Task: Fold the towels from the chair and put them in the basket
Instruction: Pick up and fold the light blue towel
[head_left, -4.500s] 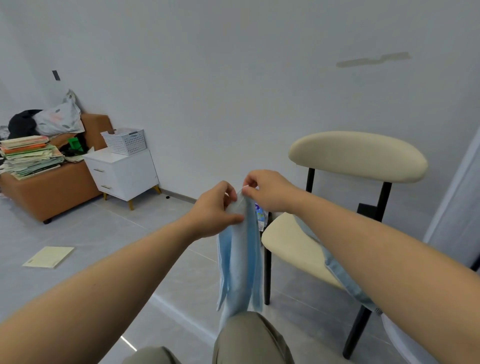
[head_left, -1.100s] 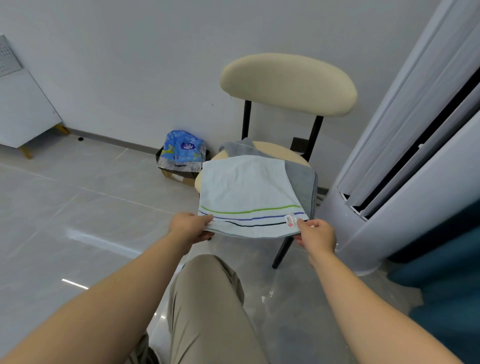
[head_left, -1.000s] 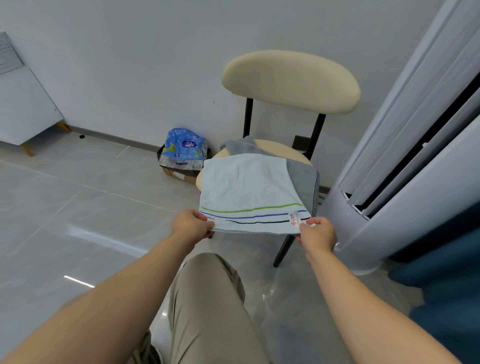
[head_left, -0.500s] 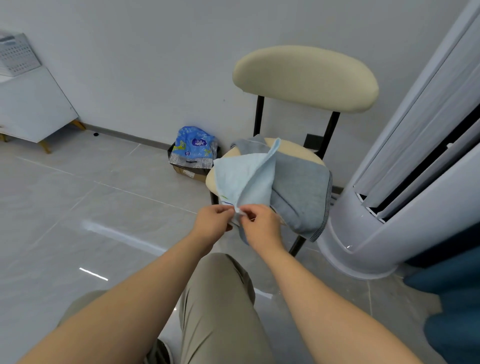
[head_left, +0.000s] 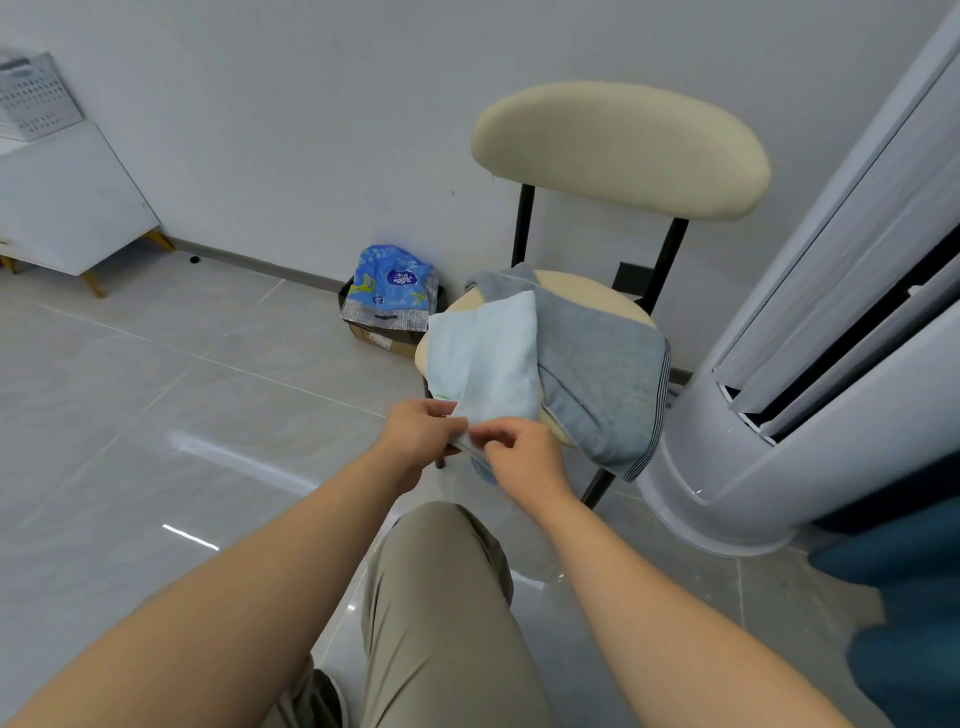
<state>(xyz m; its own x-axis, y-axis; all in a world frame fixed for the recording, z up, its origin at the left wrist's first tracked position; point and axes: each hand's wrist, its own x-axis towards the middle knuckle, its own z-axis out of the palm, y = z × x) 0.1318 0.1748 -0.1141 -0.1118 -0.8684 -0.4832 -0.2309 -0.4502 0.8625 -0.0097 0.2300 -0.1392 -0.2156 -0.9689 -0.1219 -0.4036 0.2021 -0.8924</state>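
light blue towel on chair seat, long axis toward backrest

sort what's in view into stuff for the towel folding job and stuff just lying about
For the job: light blue towel, pinched by left hand and right hand; grey towel on the chair; white basket, far left.
Lying about: blue packet in a cardboard box, white cabinet, white tower unit.

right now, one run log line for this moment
step: folding light blue towel | left hand: pinches its near edge | right hand: pinches same edge | grey towel: draped on chair | basket: on cabinet
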